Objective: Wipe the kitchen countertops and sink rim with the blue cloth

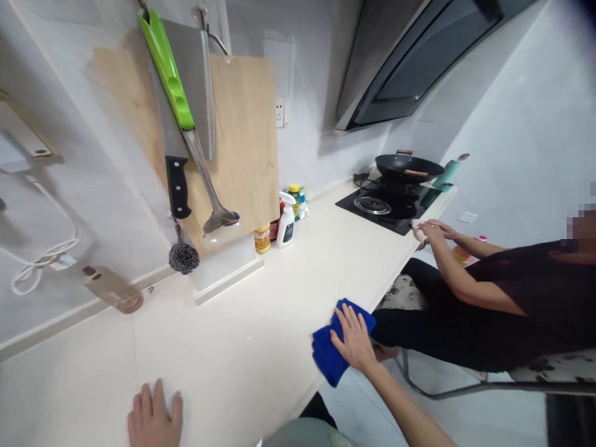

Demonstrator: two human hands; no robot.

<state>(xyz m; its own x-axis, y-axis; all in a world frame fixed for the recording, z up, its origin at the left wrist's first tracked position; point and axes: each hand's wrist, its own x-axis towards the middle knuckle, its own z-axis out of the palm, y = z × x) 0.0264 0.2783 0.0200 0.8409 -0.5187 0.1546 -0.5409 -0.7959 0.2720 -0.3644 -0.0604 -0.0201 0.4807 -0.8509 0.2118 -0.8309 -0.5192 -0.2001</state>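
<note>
My right hand [354, 340] holds a folded blue cloth [328, 360] against the front edge of the white countertop [233, 366]. Its fingers lie over the top of the cloth, and one corner hangs past the edge. At the lower left, my left hand [156, 417] rests palm down on the same countertop, fingers stretched out and nothing held. The bottom of the picture cuts off its wrist.
A white spray bottle [285, 222] stands by several containers at the wall. Above hang a wooden cutting board [246, 136], knives, a ladle [205, 167] and a steel scrubber [183, 257]. A wok [410, 169] sits on the cooktop [372, 205]. Right, a seated person [484, 292] touches the counter edge.
</note>
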